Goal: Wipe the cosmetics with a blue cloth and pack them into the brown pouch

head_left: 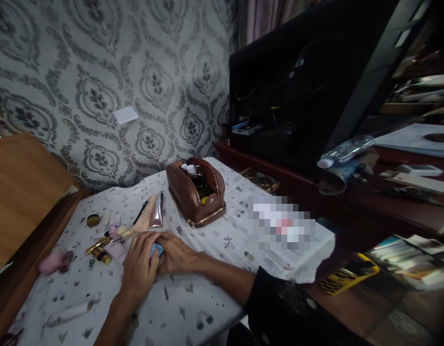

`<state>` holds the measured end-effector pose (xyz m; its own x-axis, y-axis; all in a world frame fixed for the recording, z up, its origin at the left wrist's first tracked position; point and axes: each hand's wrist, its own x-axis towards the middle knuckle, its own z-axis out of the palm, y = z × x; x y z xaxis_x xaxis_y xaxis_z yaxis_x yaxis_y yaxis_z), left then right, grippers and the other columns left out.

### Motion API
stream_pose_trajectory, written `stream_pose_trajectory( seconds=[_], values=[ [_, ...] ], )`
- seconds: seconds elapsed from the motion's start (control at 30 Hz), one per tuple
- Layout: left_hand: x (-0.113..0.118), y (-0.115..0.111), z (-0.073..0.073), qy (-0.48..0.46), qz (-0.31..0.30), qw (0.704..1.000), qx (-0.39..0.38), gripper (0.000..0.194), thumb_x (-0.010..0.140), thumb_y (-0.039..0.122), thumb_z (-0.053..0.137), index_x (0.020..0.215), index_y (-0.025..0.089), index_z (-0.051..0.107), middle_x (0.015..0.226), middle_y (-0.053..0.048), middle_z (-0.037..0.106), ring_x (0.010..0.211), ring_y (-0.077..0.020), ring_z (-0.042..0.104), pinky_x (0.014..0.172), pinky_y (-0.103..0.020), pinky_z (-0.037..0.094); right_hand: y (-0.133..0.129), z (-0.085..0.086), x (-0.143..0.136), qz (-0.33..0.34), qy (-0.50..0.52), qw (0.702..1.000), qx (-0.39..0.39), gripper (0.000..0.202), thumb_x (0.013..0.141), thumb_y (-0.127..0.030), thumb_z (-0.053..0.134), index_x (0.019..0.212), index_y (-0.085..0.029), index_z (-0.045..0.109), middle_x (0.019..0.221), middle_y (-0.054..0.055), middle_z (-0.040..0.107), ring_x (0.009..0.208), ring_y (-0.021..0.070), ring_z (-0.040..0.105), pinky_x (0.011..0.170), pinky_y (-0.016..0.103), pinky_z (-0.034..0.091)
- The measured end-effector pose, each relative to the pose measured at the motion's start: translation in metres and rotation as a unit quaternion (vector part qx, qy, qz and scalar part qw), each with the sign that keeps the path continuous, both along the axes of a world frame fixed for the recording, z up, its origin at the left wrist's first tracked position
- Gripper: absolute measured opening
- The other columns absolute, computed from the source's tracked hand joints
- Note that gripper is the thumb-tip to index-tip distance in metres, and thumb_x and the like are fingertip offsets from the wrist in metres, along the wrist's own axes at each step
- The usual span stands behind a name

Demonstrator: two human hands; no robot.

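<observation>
A small light blue thing (156, 249), of a kind I cannot make out, shows between my two hands. My left hand (140, 257) curls over it from the left, fingers bent. Closed around its other side is my right hand (177, 253), with the fingertips of both hands meeting. Just beyond them lie makeup items: a peach tube (147, 214), a shiny pinkish tube (157, 214), gold-capped tubes (101, 254) and brushes. An open brown leather cosmetic bag (180, 192) stands behind my hands, with white-capped bottles (189, 168) inside.
The patterned white cloth (193, 293) covers the table. To the left are a round compact (93, 220), a pink sponge-like item (52, 263) and a clear slim tube (70, 312). A wooden panel (27, 168) borders the left. On the right stand a television (290, 105) and a plastic bottle (346, 149).
</observation>
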<state>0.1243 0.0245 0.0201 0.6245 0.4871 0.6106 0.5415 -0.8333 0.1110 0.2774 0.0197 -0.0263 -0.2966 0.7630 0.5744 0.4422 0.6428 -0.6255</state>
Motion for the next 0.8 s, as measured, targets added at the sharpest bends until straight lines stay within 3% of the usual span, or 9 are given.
stream_pose_trajectory(
  seconds=[0.13,0.3,0.47,0.6,0.7,0.8],
  values=[
    [0.007,-0.004,0.001,0.009,0.022,1.0,-0.003,0.035,0.096,0.025,0.039,0.126,0.017,0.055,0.119,-0.012,0.064,0.111,-0.0273,0.055,0.097,-0.046,0.044,-0.001,-0.002,-0.002,-0.019,-0.053,0.998,0.017,0.068,0.064,-0.029,0.079,0.126,-0.012,0.055,0.124,0.015,0.06,0.117,0.0299,0.054,0.103,0.04,0.043],
    [0.008,-0.003,0.002,-0.057,0.06,0.987,-0.137,0.036,0.098,0.035,0.037,0.127,0.019,0.053,0.124,-0.011,0.063,0.116,-0.0256,0.057,0.1,-0.045,0.045,-0.001,-0.006,-0.001,-0.04,-0.109,0.993,0.004,0.061,0.065,-0.038,0.082,0.115,-0.012,0.06,0.114,0.015,0.061,0.108,0.0297,0.055,0.093,0.04,0.049],
    [0.006,0.001,0.007,-0.111,0.072,0.953,-0.272,0.039,0.096,0.043,0.039,0.124,0.021,0.054,0.121,-0.01,0.066,0.115,-0.0261,0.06,0.102,-0.045,0.045,0.002,-0.004,0.001,-0.005,-0.102,0.994,0.033,0.065,0.066,-0.039,0.084,0.119,-0.013,0.058,0.127,0.018,0.06,0.12,0.0308,0.053,0.103,0.041,0.044],
    [0.002,0.006,0.008,-0.176,0.067,0.927,-0.324,0.038,0.093,0.048,0.045,0.117,0.023,0.06,0.112,-0.008,0.069,0.113,-0.0263,0.062,0.102,-0.042,0.045,0.0,0.001,0.004,0.029,-0.078,0.996,0.014,0.059,0.069,-0.035,0.083,0.12,-0.016,0.058,0.122,0.015,0.065,0.115,0.0285,0.058,0.102,0.04,0.044],
    [-0.002,0.01,0.002,-0.236,0.076,0.89,-0.383,0.039,0.09,0.052,0.05,0.112,0.023,0.063,0.109,-0.006,0.071,0.114,-0.0254,0.062,0.105,-0.04,0.043,-0.003,0.006,0.006,0.052,-0.047,0.997,-0.017,0.055,0.068,-0.034,0.084,0.115,-0.018,0.061,0.115,0.011,0.068,0.109,0.0272,0.061,0.1,0.039,0.045],
    [-0.004,0.014,-0.005,-0.316,0.08,0.821,-0.468,0.044,0.082,0.055,0.059,0.108,0.02,0.065,0.103,-0.005,0.072,0.105,-0.0245,0.066,0.099,-0.038,0.047,-0.005,0.007,0.006,0.076,0.005,0.995,-0.06,0.06,0.061,-0.037,0.088,0.113,-0.018,0.064,0.112,0.01,0.068,0.105,0.027,0.062,0.097,0.038,0.047]
  ],
)
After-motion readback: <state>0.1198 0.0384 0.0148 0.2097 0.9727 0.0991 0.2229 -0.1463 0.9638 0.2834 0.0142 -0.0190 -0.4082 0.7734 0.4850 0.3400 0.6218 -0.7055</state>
